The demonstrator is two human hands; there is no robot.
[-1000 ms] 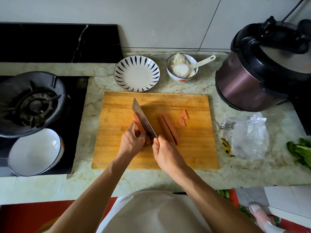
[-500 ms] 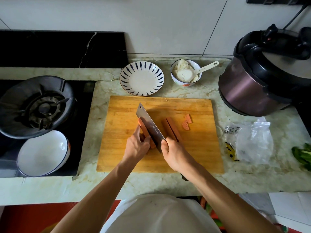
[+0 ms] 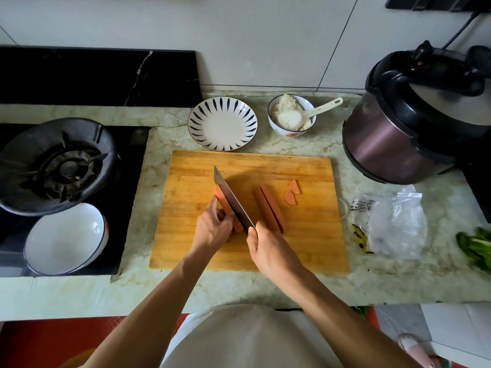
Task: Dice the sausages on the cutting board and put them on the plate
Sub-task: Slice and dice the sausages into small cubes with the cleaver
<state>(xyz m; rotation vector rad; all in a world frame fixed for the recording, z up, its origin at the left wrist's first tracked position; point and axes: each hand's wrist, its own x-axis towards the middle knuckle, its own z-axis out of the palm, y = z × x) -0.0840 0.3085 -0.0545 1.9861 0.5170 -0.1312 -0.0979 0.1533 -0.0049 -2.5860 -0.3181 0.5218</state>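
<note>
On the wooden cutting board (image 3: 305,235) my right hand (image 3: 268,248) grips the handle of a cleaver (image 3: 232,199), whose blade lies lengthwise along a sausage (image 3: 221,199). My left hand (image 3: 212,227) holds that sausage at its near end with curled fingers. A second sausage (image 3: 269,207), split lengthwise into two halves, lies just right of the blade. Two small cut pieces (image 3: 292,192) sit further right on the board. The white plate with blue leaf marks (image 3: 222,126) stands beyond the board and holds nothing.
A bowl of rice with a spoon (image 3: 291,116) stands right of the plate. A pressure cooker (image 3: 414,123) fills the back right, with a plastic bag (image 3: 390,221) and greens (image 3: 475,248) in front of it. At left are a gas burner (image 3: 53,166) and a white bowl (image 3: 66,239).
The view has tilted and shifted slightly. Both hands and the cleaver stay on the left sausage, the blade lying lengthwise along it throughout.
</note>
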